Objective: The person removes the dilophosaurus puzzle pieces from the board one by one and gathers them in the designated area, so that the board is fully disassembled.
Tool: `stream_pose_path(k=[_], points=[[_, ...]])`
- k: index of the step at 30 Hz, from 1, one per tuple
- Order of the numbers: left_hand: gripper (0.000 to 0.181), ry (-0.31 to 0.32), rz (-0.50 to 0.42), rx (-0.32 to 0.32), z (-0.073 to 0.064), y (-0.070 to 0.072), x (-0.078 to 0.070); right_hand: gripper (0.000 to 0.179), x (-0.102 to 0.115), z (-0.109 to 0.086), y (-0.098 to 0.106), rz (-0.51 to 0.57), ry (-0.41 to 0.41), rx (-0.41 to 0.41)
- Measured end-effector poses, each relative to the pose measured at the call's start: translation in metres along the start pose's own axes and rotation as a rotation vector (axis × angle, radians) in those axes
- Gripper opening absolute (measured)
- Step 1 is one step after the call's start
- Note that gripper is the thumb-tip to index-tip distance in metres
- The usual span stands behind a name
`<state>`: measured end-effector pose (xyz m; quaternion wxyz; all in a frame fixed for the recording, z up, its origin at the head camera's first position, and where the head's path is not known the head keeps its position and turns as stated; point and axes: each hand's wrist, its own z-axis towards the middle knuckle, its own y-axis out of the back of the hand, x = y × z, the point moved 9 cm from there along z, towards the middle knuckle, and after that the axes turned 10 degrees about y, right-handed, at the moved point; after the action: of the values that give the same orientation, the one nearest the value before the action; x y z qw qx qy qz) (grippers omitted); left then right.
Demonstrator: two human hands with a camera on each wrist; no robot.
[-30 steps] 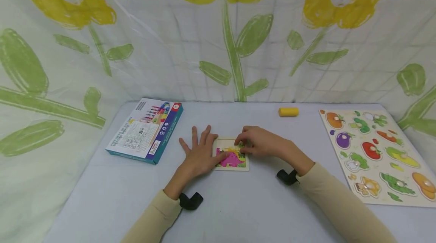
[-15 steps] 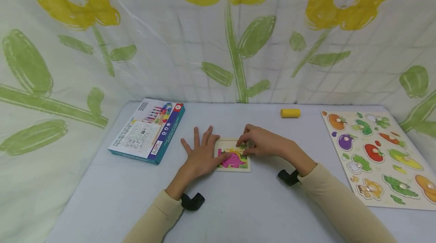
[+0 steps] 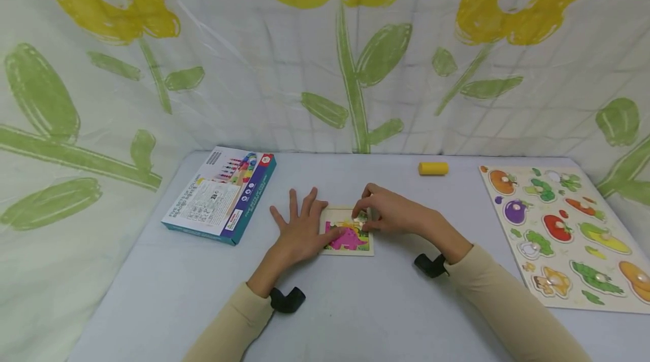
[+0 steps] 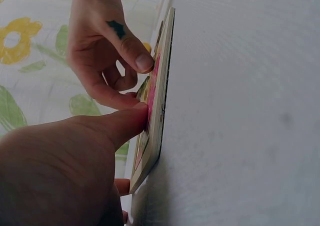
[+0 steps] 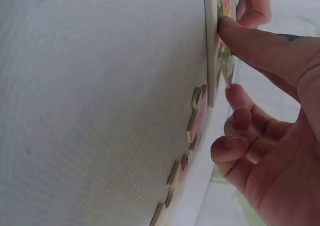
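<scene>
A small wooden jigsaw board (image 3: 355, 254) with a pink dinosaur picture lies on the table in the head view. My left hand (image 3: 298, 235) rests at its left edge, fingers spread and straight, with the thumb pressing on the dinosaur. At the board's upper right, my right hand (image 3: 393, 212) pinches a green-patterned jigsaw piece (image 5: 227, 66) between thumb and index finger. That piece stands tilted, one edge raised off the board, in the right wrist view. The other right fingers are curled. My right fingers partly cover the piece in the head view.
Several loose jigsaw pieces (image 5: 198, 115) lie on the table beside the board, hidden from the head view. A boxed set (image 3: 218, 195) is at the left, a yellow cylinder (image 3: 433, 168) at the back, and a vegetable peg puzzle (image 3: 563, 238) at the right.
The piece under my right fingers now shows paler in the head view, its tilt slightly different. The left hand has stayed in place on the board; the whole head view shifted slightly.
</scene>
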<state>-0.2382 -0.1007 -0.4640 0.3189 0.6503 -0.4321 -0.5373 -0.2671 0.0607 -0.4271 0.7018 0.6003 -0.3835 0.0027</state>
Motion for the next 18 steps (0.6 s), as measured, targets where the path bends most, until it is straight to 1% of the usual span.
stream_pose_path(k=[3, 6, 10, 13, 16, 18], points=[[0.081, 0.002, 0.004, 0.005, 0.000, -0.001, 0.000, 0.025, 0.000, -0.001, 0.000, 0.005, -0.010, -0.002], [0.081, 0.002, 0.000, 0.008, 0.000, -0.001, -0.001, 0.029, 0.000, -0.002, 0.002, -0.009, -0.013, -0.012], [0.082, 0.002, 0.007, 0.011, 0.000, -0.001, -0.002, 0.036, -0.002, -0.002, 0.007, -0.045, -0.028, -0.050], [0.082, 0.001, 0.016, 0.005, 0.000, 0.000, -0.001, 0.030, -0.003, -0.002, 0.009, -0.054, -0.035, -0.085], [0.082, -0.001, 0.015, 0.000, 0.000, 0.001, -0.001, 0.020, -0.003, -0.001, 0.011, -0.040, -0.018, -0.111], [0.082, 0.002, 0.015, 0.001, 0.000, 0.001, 0.000, 0.017, -0.002, -0.001, 0.012, -0.022, -0.001, -0.122]])
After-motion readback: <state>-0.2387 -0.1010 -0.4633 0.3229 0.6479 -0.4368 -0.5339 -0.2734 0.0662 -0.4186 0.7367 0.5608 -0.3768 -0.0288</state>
